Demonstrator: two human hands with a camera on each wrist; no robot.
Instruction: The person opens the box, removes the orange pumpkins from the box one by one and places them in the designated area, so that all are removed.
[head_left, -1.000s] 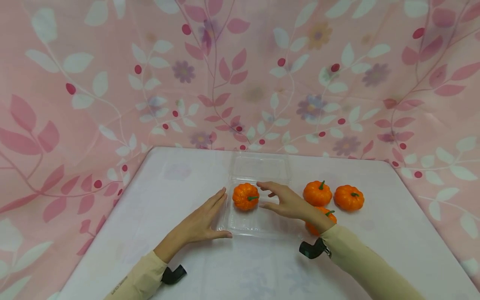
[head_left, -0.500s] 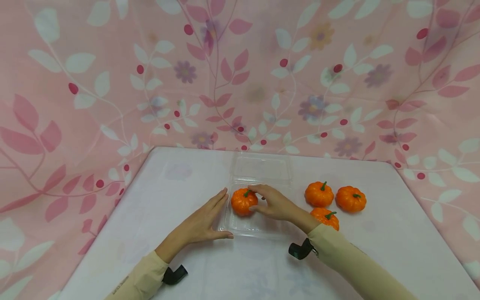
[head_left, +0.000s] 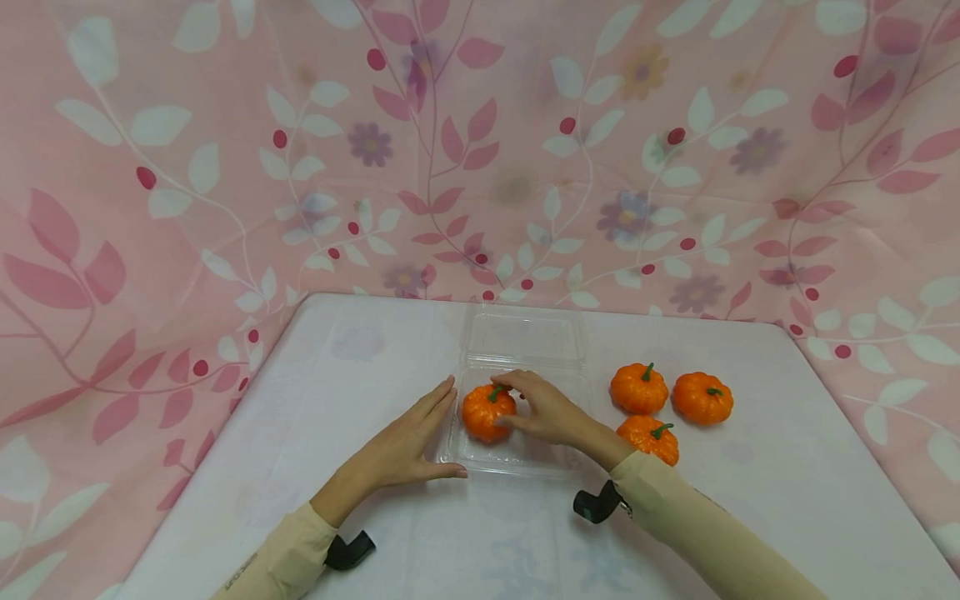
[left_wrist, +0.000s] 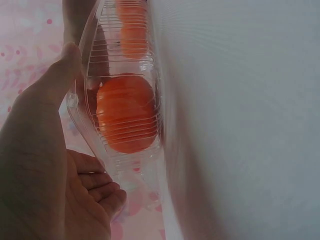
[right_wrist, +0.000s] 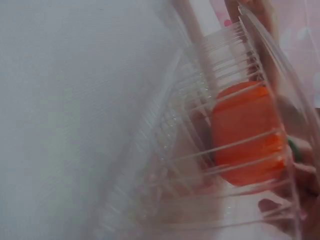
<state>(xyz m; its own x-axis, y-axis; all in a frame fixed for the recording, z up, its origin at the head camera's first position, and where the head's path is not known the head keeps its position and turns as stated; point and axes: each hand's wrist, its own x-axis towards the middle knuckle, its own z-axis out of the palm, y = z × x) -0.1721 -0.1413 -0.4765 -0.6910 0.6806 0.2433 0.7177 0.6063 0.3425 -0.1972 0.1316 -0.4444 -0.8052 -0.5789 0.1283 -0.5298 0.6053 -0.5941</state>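
Note:
A clear plastic clamshell box point(head_left: 480, 463) lies with its lid folded back in the head view. Inside its left half sits a small orange pumpkin point(head_left: 482, 417) with a green stem. My right hand point(head_left: 551, 414) reaches in from the right, fingers and thumb curled about the pumpkin's right side. Along the box's left edge rests my left hand point(head_left: 401, 446), its fingers straight and thumb spread at the front corner. Through the ribbed wall, the left wrist view shows the pumpkin point(left_wrist: 127, 112) low in the box. The right wrist view is blurred, with the pumpkin point(right_wrist: 247, 137) behind clear plastic.
To the right of the box stand three more orange pumpkins: one at the back point(head_left: 638, 388), another farther right point(head_left: 702, 398), and one in front point(head_left: 647, 437) beside my right forearm. The lid point(head_left: 523, 337) lies toward the table's back edge, before a pink floral curtain point(head_left: 510, 183).
My right hand has moved left and taken hold of the pumpkin in the box. The pumpkin has shifted toward the front and turned, its stem now pointing backward. My left hand stays put.

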